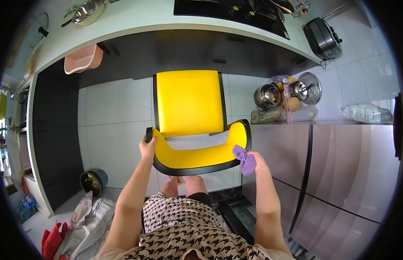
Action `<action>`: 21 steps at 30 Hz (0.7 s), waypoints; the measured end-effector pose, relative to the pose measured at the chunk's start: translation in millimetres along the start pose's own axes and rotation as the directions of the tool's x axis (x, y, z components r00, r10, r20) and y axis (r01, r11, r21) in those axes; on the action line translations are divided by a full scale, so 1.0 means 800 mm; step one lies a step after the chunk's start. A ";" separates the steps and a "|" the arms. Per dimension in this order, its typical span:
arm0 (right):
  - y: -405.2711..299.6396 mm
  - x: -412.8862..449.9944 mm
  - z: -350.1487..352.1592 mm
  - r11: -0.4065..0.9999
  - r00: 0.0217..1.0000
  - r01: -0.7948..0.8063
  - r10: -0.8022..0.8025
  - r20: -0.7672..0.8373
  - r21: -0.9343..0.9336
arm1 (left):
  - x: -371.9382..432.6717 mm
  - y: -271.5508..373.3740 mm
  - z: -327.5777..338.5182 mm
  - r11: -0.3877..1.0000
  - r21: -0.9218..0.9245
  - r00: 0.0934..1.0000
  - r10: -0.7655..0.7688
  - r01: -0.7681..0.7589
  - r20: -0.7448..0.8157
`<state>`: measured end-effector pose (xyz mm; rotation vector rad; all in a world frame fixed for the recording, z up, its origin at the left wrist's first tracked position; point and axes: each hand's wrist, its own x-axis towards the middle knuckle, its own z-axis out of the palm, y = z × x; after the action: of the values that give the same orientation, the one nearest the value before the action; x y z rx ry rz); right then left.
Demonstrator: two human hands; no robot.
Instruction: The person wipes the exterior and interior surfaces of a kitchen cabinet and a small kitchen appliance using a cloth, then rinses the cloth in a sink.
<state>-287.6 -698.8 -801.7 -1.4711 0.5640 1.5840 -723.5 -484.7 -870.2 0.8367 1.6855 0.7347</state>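
A chair with a yellow padded seat [190, 102] and a black frame stands right in front of me on the tiled floor. Its curved yellow backrest [191, 157], edged in black, is on the side nearest my body. My left hand [147, 148] grips the backrest's left end, with the fingers partly hidden by the black rim. In my right hand [258, 161] is a bunched purple cloth [244, 160], which meets the backrest near its right end. The chair's legs are hidden beneath it.
Dark cabinets [188, 48] under a pale counter [136, 31] run beyond the chair. A refrigerator [276, 149] stands close on the right, metal pots [267, 97] behind it. A waste bin [94, 182] is at lower left. A pink basin [83, 60] hangs on the cabinet front.
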 end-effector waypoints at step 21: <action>0.117 0.025 0.153 0.920 0.996 -0.089 0.091 -0.014 -0.382 | 0.070 -0.001 -0.193 0.973 0.229 0.997 -0.005 0.024 -0.083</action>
<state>-431.5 -642.3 -818.5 -1.7471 0.3327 1.8449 -883.3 -449.1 -863.2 0.9643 1.8734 0.5760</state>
